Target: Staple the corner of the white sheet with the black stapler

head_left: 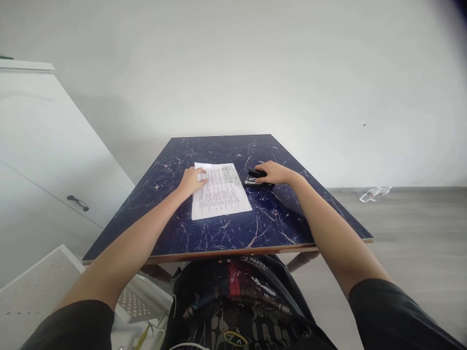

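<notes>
A printed sheet of paper [222,197], perhaps more than one layer, lies flat on the blue marbled table. My left hand [193,180] grips its left edge, with thumb and fingertips over the print. To the right of the paper, my right hand [270,172] is wrapped over a black stapler [257,179]. The stapler's front end points left, close to the paper's right edge, and its jaws look apart. Part of the stapler is hidden under my palm.
The blue table [215,238] stands against a white wall. On the left is a white cabinet [47,146] with a dark handle. A white perforated piece [40,287] and cables are low at left. Clear plastic packaging [375,194] lies on the floor at right.
</notes>
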The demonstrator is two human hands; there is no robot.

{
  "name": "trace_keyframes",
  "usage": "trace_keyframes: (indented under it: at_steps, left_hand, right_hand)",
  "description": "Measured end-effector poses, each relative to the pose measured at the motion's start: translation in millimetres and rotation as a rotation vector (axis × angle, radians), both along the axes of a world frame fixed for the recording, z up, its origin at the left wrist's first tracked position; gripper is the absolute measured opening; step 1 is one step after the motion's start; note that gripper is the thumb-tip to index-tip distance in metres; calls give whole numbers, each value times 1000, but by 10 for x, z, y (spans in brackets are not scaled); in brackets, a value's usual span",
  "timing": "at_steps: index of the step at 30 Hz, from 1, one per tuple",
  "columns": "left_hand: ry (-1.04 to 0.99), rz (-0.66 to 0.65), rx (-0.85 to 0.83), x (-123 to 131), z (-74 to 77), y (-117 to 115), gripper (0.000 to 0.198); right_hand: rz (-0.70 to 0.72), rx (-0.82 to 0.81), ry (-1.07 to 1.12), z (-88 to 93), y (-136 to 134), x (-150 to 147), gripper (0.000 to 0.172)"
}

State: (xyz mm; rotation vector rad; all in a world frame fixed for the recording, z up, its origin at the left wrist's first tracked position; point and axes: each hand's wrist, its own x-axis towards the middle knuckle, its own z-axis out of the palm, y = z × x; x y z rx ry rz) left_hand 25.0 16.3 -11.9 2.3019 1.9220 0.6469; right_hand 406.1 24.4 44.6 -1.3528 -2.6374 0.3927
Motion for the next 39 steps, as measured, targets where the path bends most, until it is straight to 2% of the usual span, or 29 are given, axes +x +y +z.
trace_keyframes:
  at_steps: [2, 4, 7, 10, 13, 16, 19, 23, 30, 33, 35, 37, 39]
  left_hand:
    - [19, 10, -11, -3, 2, 6, 40]
    - [22, 18, -41, -3, -2, 7, 43]
    - [16, 18, -76, 11, -26, 6, 51]
    - [0, 8, -69, 35, -64, 13, 57]
    - [-43, 8, -54, 45, -93, 36, 58]
    - [-133, -24, 11, 24, -93, 62, 46]
    - [-214, -46, 91, -15, -63, 64, 31]
    - [-270, 32, 35, -49, -40, 39, 28]
    - [-288, 45, 47, -47, -104, 60, 20]
    - [-279, 27, 48, -44, -119, 63, 19]
    - [-281, 27, 50, -45, -121, 62, 19]
    - [-295, 37, 52, -50, -121, 63, 18]
    - [-312, 43, 53, -58, -119, 69, 17]
  right_hand:
    - [-110, 74, 53, -2, -33, -108, 36]
    - [-160, 115, 154, -13, -113, -316, 33]
    - [-122, 65, 269, -67, -292, -731, 32]
    - [-110, 72, 269, -162, -460, -1089, 34]
    - [-29, 157, 237, -236, -537, -1266, 28]
    - [17, 31, 218, -245, -539, -1294, 27]
    - [7, -128, 200, -224, -540, -1253, 26]
    - [-124, -146, 186, -212, -626, -1074, 21]
    - [-344, -134, 151, -241, -943, -327, 29]
    - [-445, -119, 122, -251, -1025, -98, 43]
    - [-445, -160, 144, -223, -1003, -2, 58]
    - [-424, -175, 256, -164, -879, 81, 70]
    - [-464, -73, 393, -104, -640, 164, 81]
